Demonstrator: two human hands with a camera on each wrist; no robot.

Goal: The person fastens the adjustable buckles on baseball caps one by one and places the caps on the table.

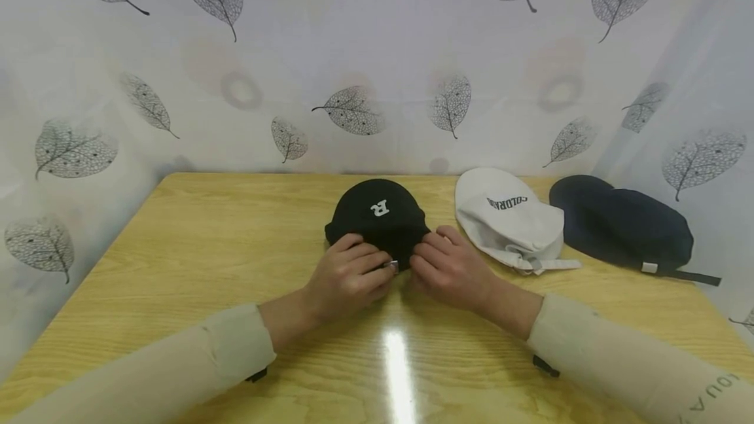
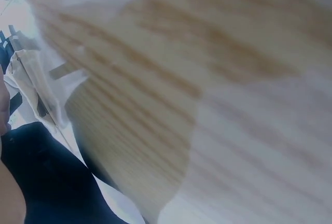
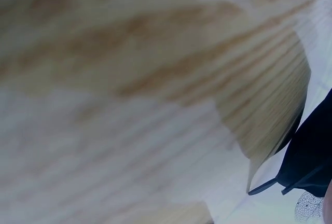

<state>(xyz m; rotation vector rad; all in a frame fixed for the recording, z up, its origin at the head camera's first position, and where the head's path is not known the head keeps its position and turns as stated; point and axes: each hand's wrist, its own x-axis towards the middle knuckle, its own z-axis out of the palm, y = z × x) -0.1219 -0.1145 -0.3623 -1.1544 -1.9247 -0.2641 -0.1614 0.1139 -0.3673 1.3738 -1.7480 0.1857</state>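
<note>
A black cap (image 1: 377,201) with a white letter R stands on the wooden table, its crown toward the far side. My left hand (image 1: 353,273) grips its near left edge, fingers curled over the rim. A small silver buckle (image 1: 391,265) shows at the left fingertips. On the near right edge, my right hand (image 1: 450,270) pinches the cap with bent fingers; both thumbs are hidden. In the left wrist view the dark cap fabric (image 2: 52,175) fills the lower left corner. The right wrist view shows the dark cap (image 3: 314,146) at the right edge, with thin strap ends (image 3: 264,186) sticking out.
A white cap (image 1: 501,208) lettered COLORADO lies right of the black one, close by the right hand. Beyond it is a navy cap (image 1: 624,221) with its strap trailing right. A leaf-patterned curtain (image 1: 377,51) hangs behind the wooden table (image 1: 194,241).
</note>
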